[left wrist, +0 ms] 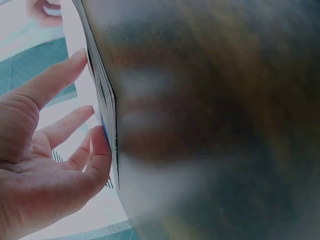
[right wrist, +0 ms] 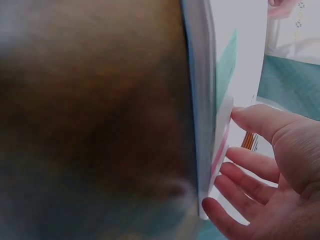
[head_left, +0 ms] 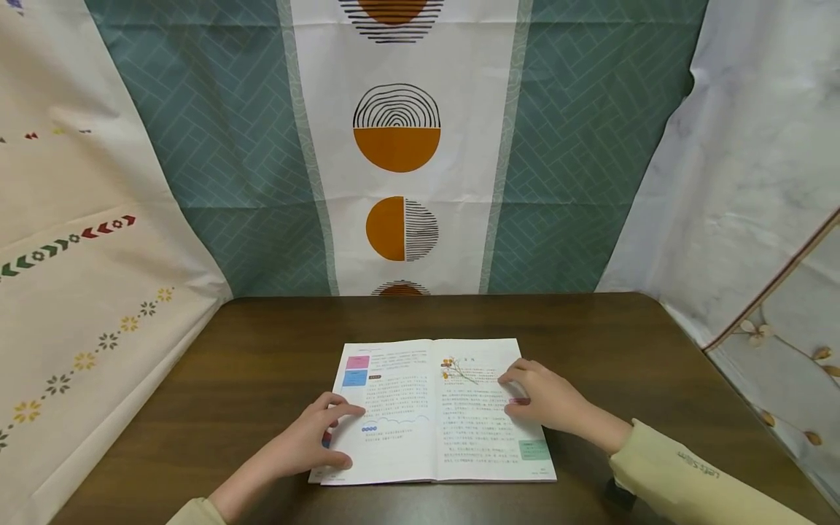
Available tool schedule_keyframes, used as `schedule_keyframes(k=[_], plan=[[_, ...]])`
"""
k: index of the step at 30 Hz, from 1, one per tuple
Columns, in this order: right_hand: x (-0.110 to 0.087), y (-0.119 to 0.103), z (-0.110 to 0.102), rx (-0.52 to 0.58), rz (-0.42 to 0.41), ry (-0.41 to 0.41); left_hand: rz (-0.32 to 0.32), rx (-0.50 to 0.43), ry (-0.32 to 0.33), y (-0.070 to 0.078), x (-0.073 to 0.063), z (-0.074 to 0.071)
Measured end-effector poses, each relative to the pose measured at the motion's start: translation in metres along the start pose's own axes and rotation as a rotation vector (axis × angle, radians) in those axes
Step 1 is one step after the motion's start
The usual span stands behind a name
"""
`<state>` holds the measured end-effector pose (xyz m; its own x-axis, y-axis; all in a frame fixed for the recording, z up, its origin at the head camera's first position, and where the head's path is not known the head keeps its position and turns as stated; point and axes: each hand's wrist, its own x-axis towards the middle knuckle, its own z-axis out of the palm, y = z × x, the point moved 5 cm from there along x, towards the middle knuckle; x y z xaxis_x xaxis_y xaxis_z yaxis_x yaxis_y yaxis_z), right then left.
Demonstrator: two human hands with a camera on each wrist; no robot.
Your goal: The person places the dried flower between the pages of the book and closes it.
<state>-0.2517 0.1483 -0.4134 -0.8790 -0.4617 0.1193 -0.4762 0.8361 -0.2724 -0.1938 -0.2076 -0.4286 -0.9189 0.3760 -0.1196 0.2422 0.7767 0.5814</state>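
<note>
An open book (head_left: pixel 400 456) lies flat on the brown table in the head view, its pages full of small printed text. My left hand (head_left: pixel 308 437) rests at the left page, thumb and forefinger touching the paper. In the left wrist view that hand (left wrist: pixel 55 145) has its other fingers bent beside the stacked page edges (left wrist: pixel 102 95). At the right page's outer edge is my right hand (head_left: pixel 545 397), its fingertips on the paper. The right wrist view shows this hand (right wrist: pixel 270 175) with fingers spread along the book's edge (right wrist: pixel 200 100), thumb on the page.
The brown table (head_left: pixel 275 328) extends around the book. A patterned cloth (head_left: pixel 407 182) hangs behind it, with a cream cloth (head_left: pixel 98 292) at left and a pale one (head_left: pixel 735 182) at right. A small dark object (head_left: pixel 619 496) sits partly hidden by the right sleeve.
</note>
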Motion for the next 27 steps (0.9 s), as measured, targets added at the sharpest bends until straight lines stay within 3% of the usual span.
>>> schedule_keyframes(k=[9, 17, 27], plan=[[-0.020, 0.010, -0.004, -0.007, -0.010, 0.023, 0.006, -0.003, -0.004, 0.000, 0.000, 0.000], [-0.035, 0.020, -0.005, 0.094, 0.044, -0.003, 0.017, 0.055, 0.019, 0.003, -0.006, -0.004], [-0.056, 0.024, -0.004, 0.099, 0.083, 0.025, -0.159, 0.012, 0.158, 0.000, -0.009, -0.007]])
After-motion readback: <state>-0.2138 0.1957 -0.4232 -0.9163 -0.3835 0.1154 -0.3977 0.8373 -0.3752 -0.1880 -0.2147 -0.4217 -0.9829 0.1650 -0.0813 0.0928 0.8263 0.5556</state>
